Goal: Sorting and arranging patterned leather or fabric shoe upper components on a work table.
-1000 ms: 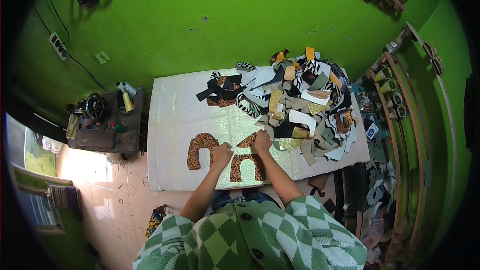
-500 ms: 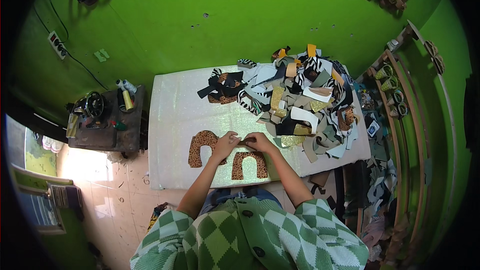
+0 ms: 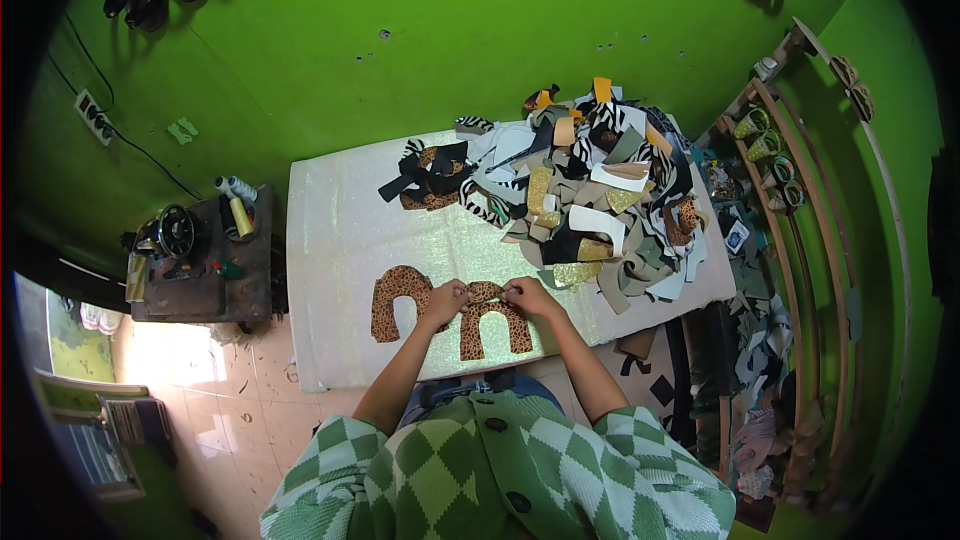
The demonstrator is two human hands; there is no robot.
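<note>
Between my two hands stretches a small leopard-print piece [image 3: 484, 292] of material, its printed face showing. My left hand [image 3: 447, 302] has its fingers closed at the piece's left end. At the right end, my right hand [image 3: 528, 297] pinches it. Just below it, an arch-shaped leopard-print piece [image 3: 496, 332] lies on the table, its top close to or partly under the held piece; I cannot tell if they touch. Left of my left hand, a larger leopard-print arch [image 3: 398, 292] lies flat with its open side toward me.
A pale shimmering cloth covers the table [image 3: 340, 230]. Mixed scraps [image 3: 590, 190] are heaped at the far right, with a smaller dark and leopard-print pile [image 3: 435, 175] beside them. A sewing machine [image 3: 180, 240] stands at left; a wooden rack [image 3: 790, 240] with sandals leans at right.
The piece between my hands looked narrow and dark before; now its printed face is visible. My hands have moved slightly apart and lower. The whole view has shifted a little.
</note>
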